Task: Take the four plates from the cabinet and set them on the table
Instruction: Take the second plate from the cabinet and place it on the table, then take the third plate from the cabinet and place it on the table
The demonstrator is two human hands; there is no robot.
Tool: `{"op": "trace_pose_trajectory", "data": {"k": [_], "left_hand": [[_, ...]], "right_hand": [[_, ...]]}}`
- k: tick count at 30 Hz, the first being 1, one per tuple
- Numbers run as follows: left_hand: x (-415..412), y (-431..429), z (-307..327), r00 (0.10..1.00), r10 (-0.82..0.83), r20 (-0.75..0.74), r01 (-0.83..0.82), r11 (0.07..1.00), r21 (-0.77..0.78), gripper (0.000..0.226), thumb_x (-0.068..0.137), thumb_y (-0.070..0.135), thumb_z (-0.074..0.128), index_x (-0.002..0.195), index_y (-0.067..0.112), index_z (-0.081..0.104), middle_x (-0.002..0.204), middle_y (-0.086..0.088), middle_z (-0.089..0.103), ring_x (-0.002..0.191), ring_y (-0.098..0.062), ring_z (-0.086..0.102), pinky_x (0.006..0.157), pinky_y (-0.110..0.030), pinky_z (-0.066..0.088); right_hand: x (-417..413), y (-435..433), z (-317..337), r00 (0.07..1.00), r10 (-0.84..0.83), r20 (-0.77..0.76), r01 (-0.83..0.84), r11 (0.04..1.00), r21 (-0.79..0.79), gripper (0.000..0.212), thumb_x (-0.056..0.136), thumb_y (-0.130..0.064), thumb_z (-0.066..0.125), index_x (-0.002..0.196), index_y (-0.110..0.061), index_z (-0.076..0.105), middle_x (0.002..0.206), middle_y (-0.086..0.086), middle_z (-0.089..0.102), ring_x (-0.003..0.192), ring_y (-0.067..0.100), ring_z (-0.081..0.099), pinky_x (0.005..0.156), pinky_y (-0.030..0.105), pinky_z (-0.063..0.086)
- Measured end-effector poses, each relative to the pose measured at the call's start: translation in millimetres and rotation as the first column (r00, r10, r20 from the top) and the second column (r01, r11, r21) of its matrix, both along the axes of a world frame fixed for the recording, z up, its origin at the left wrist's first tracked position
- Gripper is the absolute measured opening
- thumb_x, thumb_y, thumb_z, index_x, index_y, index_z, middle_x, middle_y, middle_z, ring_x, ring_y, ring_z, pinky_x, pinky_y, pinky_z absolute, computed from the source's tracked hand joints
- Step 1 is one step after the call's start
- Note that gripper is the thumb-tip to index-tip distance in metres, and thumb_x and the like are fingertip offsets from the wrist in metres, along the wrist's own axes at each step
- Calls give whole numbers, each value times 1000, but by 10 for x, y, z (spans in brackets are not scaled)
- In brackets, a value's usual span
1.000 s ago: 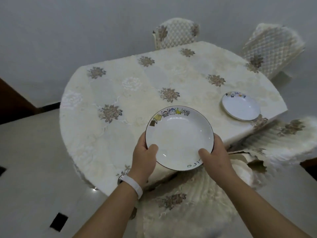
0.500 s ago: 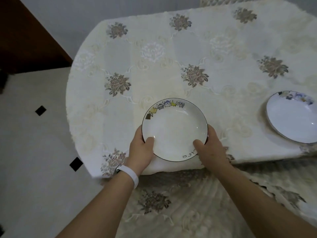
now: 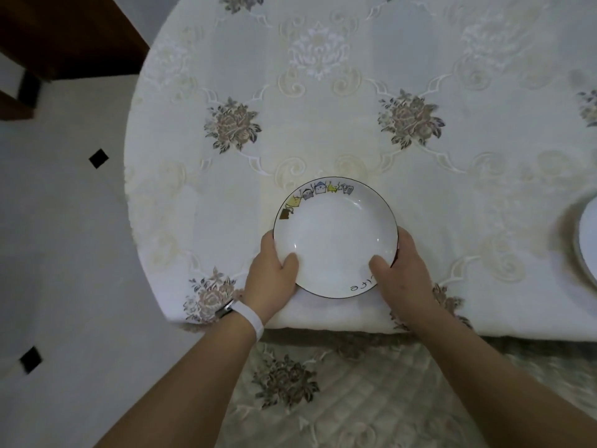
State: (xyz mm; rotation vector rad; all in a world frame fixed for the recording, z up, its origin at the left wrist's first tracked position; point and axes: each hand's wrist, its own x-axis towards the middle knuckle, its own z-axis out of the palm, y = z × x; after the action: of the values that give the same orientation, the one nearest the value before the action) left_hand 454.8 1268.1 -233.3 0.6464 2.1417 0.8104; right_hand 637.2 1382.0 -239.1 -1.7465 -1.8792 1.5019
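A white plate with a dark rim and small cartoon figures along its far edge is low over the table, near its front edge; I cannot tell if it touches the cloth. My left hand grips its left rim, thumb on the inside. My right hand grips the right rim the same way. A second white plate lies on the table at the right edge of view, mostly cut off.
The table wears a cream cloth embroidered with flowers. A fabric-covered chair seat stands right below the table's front edge, between my arms. Pale floor tiles lie to the left. Dark wooden furniture fills the top left corner.
I have come closer and lean over the table. The plate has moved forward and down onto the table's front area, still held in both hands.
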Motion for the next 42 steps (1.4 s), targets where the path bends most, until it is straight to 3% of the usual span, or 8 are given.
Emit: {"op": "trace_pose_trajectory", "data": {"k": [11, 16, 21, 25, 29, 32, 37, 42], "left_hand": [[70, 91, 20, 978, -53, -203, 19, 987, -162, 51, 94, 26, 50, 139, 10, 34, 103, -13, 66, 90, -34, 62, 76, -42, 53], [-50, 15, 110, 1000, -21, 13, 22, 996, -82, 44, 93, 21, 53, 135, 21, 40, 112, 4, 62, 99, -19, 58, 76, -28, 44], [-167, -209, 257, 1000, -10, -7, 10, 1000, -3, 46, 94, 23, 56, 138, 22, 41, 100, 14, 58, 87, -1, 57, 68, -18, 41], [-294, -493, 433, 996, -19, -84, 27, 995, 94, 45, 95, 25, 56, 138, 23, 44, 126, 5, 54, 111, -11, 54, 94, -34, 47], [-424, -917, 749, 975, -56, -217, 91, 984, 155, 46, 96, 30, 54, 140, 26, 44, 136, 10, 46, 100, 9, 51, 91, -28, 46], [-592, -1348, 948, 889, -162, -429, 230, 967, 110, 46, 96, 30, 53, 140, 20, 46, 141, 2, 48, 128, -13, 42, 103, -25, 29], [-988, -2318, 1256, 795, -198, -574, 265, 964, 34, 48, 90, 38, 47, 132, 16, 54, 132, -5, 57, 123, -25, 49, 104, -42, 40], [-1419, -3518, 1471, 789, -80, -609, 128, 991, 35, 59, 84, 49, 38, 130, 17, 57, 135, -5, 56, 126, -25, 48, 106, -39, 35]], "right_hand": [[-60, 132, -18, 991, 82, 103, -86, 996, 28, 58, 85, -21, 59, 137, -18, 35, 96, 3, 58, 82, 23, 51, 69, 30, 39], [-58, 148, 72, 971, 128, 203, -139, 989, 43, 59, 85, -35, 56, 137, -17, 33, 104, 9, 65, 84, 27, 55, 71, 34, 43], [4, 86, 318, 949, 110, 296, -185, 954, 237, 63, 83, -40, 57, 139, -20, 36, 121, 5, 54, 110, 27, 52, 85, 41, 45], [-80, -101, 571, 909, 236, 345, -367, 844, 390, 54, 86, -35, 60, 134, -15, 48, 129, 7, 49, 117, 28, 47, 88, 38, 42], [-381, -475, 898, 828, 400, 393, -556, 677, 483, 52, 88, -37, 60, 132, -11, 52, 130, 7, 52, 118, 27, 48, 95, 38, 40], [-699, -885, 1149, 760, 482, 437, -650, 566, 507, 53, 89, -43, 56, 133, -13, 52, 133, 5, 52, 120, 25, 47, 97, 39, 40], [-1256, -1802, 1450, 688, 565, 455, -719, 449, 530, 52, 87, -44, 53, 128, -12, 57, 127, 8, 58, 114, 28, 54, 93, 42, 46], [-1862, -2842, 1713, 609, 643, 464, -766, 323, 556, 54, 86, -49, 45, 125, -14, 59, 127, 7, 58, 115, 28, 54, 93, 41, 45]]}}
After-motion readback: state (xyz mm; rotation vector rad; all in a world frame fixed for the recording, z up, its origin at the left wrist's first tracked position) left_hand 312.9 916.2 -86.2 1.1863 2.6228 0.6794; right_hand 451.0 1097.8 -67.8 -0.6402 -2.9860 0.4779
